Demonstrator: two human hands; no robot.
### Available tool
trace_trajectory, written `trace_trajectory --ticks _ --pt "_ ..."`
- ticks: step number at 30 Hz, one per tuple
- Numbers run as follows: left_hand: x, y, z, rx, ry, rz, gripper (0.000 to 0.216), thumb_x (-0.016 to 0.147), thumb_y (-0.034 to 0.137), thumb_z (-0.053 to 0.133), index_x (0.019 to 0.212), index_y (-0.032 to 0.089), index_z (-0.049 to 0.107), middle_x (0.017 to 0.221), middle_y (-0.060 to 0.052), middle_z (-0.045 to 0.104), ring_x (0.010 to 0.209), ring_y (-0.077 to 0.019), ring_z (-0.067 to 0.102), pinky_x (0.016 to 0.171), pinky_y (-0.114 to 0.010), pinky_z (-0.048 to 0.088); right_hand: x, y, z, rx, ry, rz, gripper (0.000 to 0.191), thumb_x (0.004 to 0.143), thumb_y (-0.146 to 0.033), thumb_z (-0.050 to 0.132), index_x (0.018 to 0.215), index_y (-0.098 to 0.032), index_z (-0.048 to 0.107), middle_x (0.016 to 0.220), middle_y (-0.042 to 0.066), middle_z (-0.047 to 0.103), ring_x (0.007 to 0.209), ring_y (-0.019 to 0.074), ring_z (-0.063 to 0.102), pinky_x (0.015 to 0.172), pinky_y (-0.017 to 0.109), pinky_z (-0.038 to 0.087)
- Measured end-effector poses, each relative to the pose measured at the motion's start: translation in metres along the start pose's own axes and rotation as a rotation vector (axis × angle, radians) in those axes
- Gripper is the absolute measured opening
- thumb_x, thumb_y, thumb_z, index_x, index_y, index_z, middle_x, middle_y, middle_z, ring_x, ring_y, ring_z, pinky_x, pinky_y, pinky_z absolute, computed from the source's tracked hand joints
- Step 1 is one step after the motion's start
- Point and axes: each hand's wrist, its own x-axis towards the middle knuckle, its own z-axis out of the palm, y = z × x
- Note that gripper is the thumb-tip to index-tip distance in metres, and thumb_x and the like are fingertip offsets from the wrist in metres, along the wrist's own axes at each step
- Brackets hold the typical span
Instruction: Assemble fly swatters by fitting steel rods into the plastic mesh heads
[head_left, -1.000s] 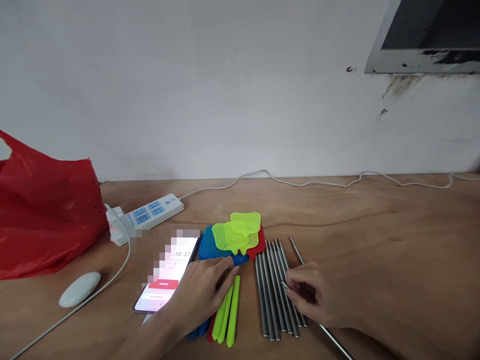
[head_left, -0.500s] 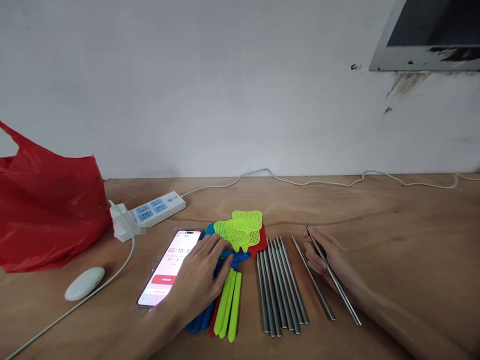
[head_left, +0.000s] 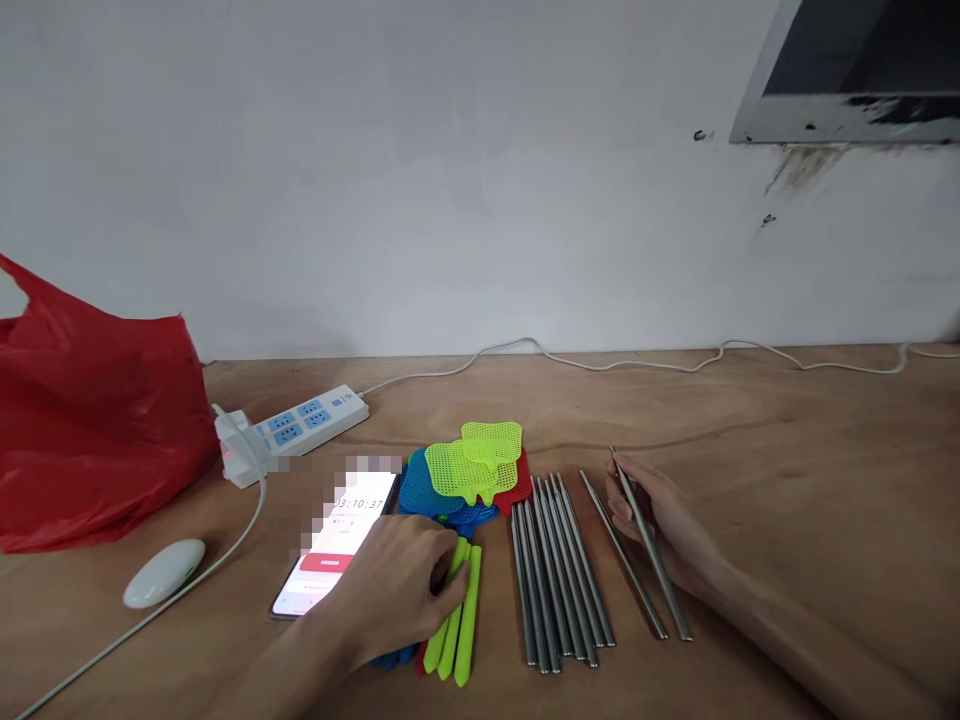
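My right hand (head_left: 664,515) pinches a slim metal rod (head_left: 652,545) near its upper, narrower end; the rod's lower end slants down over the table. My left hand (head_left: 409,580) lies across the yellow-green handles (head_left: 469,610), its thumb and fingers curled round one or more of them; the fingertips are partly hidden. Blue and red handle ends show under this hand. Just above it is a pile of fly swatter heads: yellow-green (head_left: 457,470), blue (head_left: 427,490) and red (head_left: 523,485). Between my hands several metal rods (head_left: 559,580) lie side by side, with a single rod (head_left: 626,560) apart from them.
A lit phone (head_left: 345,540) lies left of my left hand, partly blurred out. Beyond it are a white power strip (head_left: 322,420), a white mouse-shaped object (head_left: 165,573) and a red plastic bag (head_left: 97,420). A white cable (head_left: 600,368) runs along the wall.
My left hand has drawn back from the swatter heads and curled over the yellow-green handles. In my right hand, the rod's lower end has swung left, closer to the single rod.
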Motion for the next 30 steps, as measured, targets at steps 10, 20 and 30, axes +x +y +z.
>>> trace_trajectory --ticks 10,20,30 --pt "-0.004 0.006 -0.006 -0.284 0.157 0.077 0.029 0.091 0.03 0.052 0.064 0.02 0.052 0.058 0.002 0.058 0.051 -0.0121 0.051 0.051 -0.024 0.033 -0.002 -0.002 -0.001 0.117 0.011 0.023 0.019 0.07 -0.032 0.084 0.081 -0.018 0.075 0.086 0.004 0.076 0.076 0.0141 0.068 0.071 0.021 0.057" --pt "-0.005 0.001 0.002 -0.366 0.147 0.137 0.027 0.101 0.04 0.05 0.083 0.02 0.058 0.055 0.006 0.055 0.045 -0.0109 0.047 0.046 -0.022 0.031 -0.009 -0.002 0.006 0.093 -0.135 0.02 0.022 0.074 -0.036 0.084 0.086 -0.019 0.078 0.097 0.006 0.079 0.083 0.0147 0.072 0.074 0.021 0.056" --pt "-0.005 0.001 0.006 -0.336 0.145 0.16 0.03 0.103 0.046 0.047 0.095 0.021 0.062 0.062 0.005 0.056 0.052 -0.0119 0.05 0.051 -0.024 0.032 -0.009 0.0 0.006 -0.063 -0.255 -0.095 0.023 0.081 -0.042 0.079 0.087 -0.021 0.078 0.091 0.008 0.079 0.073 0.0157 0.071 0.066 0.025 0.056"
